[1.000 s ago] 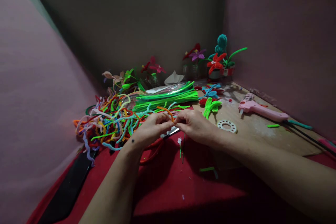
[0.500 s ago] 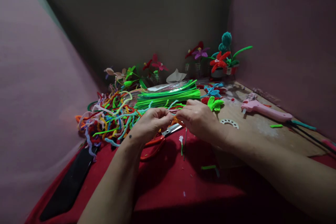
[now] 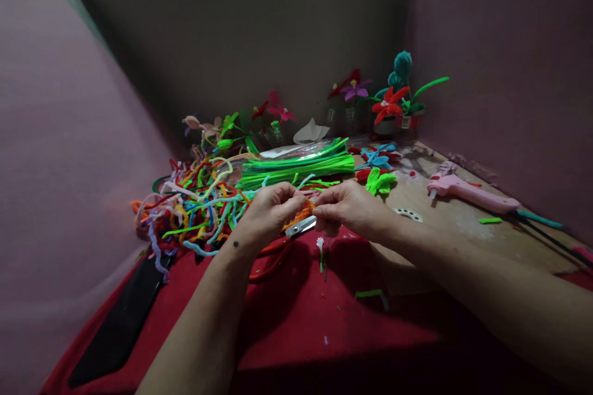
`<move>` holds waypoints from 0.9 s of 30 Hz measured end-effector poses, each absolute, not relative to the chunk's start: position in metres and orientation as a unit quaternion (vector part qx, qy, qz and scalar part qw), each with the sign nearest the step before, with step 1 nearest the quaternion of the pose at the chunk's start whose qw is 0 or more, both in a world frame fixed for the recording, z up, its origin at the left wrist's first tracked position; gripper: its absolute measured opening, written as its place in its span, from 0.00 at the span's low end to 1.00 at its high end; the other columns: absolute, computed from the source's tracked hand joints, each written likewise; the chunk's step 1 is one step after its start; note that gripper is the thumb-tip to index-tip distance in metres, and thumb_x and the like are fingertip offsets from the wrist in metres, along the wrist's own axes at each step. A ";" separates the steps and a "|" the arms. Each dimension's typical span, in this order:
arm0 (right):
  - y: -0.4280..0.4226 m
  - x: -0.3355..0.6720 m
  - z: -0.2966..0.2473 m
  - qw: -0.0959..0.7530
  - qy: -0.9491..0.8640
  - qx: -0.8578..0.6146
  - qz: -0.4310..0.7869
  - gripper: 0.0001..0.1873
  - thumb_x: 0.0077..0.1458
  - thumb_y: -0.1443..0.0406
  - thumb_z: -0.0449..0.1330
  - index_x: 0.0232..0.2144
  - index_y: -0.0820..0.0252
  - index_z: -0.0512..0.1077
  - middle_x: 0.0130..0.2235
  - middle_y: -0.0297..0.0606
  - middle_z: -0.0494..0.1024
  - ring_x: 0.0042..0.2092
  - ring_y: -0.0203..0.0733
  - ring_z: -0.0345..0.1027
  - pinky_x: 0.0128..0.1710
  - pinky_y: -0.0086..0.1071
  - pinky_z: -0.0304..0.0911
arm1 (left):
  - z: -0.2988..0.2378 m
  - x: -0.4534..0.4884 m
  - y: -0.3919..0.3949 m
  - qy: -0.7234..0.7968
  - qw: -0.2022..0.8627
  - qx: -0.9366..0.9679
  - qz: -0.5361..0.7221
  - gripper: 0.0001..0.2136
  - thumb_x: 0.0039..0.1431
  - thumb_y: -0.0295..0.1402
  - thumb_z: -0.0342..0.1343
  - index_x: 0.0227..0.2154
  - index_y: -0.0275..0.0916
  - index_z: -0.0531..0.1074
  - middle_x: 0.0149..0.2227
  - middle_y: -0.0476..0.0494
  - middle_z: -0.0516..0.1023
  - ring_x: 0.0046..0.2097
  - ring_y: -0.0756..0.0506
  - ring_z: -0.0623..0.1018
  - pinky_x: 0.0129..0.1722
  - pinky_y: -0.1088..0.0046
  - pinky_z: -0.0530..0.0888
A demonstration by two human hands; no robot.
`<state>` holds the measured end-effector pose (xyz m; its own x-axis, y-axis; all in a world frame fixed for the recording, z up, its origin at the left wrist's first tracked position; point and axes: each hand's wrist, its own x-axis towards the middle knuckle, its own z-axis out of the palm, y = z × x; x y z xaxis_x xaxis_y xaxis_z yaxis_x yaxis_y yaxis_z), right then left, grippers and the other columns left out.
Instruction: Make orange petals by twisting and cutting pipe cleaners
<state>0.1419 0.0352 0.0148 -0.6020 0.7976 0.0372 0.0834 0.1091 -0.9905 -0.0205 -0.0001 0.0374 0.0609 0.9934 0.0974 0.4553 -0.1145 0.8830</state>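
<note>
My left hand (image 3: 273,210) is closed in a pinch above the scissors, with an orange pipe cleaner (image 3: 302,212) showing at its thumb and fingertips. From the other side my right hand (image 3: 349,207) pinches close to the same orange piece, its fingertips almost meeting those of the left. Fingers cover much of what is held. Under the hands lie scissors (image 3: 300,226) with orange-red handles, partly hidden by the left wrist. Just below, a small white-tipped green stem (image 3: 320,253) rests on the red cloth (image 3: 296,333) beside a thin dark stick.
Tangled coloured pipe cleaners (image 3: 194,203) heap at left, beside a black flat object (image 3: 123,321). Behind the hands lies a bundle of green pipe cleaners (image 3: 296,170). A pink glue gun (image 3: 472,192) rests on a board (image 3: 463,234) at right. Pipe-cleaner flowers (image 3: 389,105) stand along the back.
My right hand has turned and lowered slightly, its fingers now pointing more toward the left hand. More of the orange pipe cleaner shows between the fingertips. The view has shifted a little.
</note>
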 end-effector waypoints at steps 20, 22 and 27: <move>0.027 0.138 0.015 0.417 -0.624 -0.300 0.589 0.08 0.46 0.66 0.57 0.19 0.64 0.69 0.19 0.33 0.71 0.21 0.30 0.62 0.24 0.26 0.59 | 0.033 -0.007 -0.003 0.535 0.362 0.563 0.515 0.07 0.46 0.34 0.60 0.24 0.35 0.72 0.16 0.53 0.68 0.17 0.54 0.66 0.17 0.78 0.64; 0.024 0.136 0.015 0.428 -0.603 -0.295 0.605 0.08 0.46 0.66 0.57 0.20 0.65 0.70 0.20 0.34 0.71 0.22 0.30 0.62 0.25 0.27 0.58 | 0.029 -0.002 -0.003 0.506 0.390 0.534 0.554 0.06 0.45 0.33 0.60 0.24 0.35 0.71 0.17 0.52 0.70 0.18 0.53 0.68 0.18 0.78 0.66; 0.020 0.134 0.013 0.430 -0.592 -0.296 0.614 0.09 0.45 0.66 0.57 0.18 0.66 0.70 0.18 0.33 0.69 0.21 0.29 0.56 0.22 0.26 0.52 | 0.024 0.004 -0.003 0.496 0.403 0.519 0.567 0.06 0.45 0.32 0.60 0.26 0.34 0.72 0.18 0.51 0.72 0.19 0.52 0.70 0.18 0.78 0.68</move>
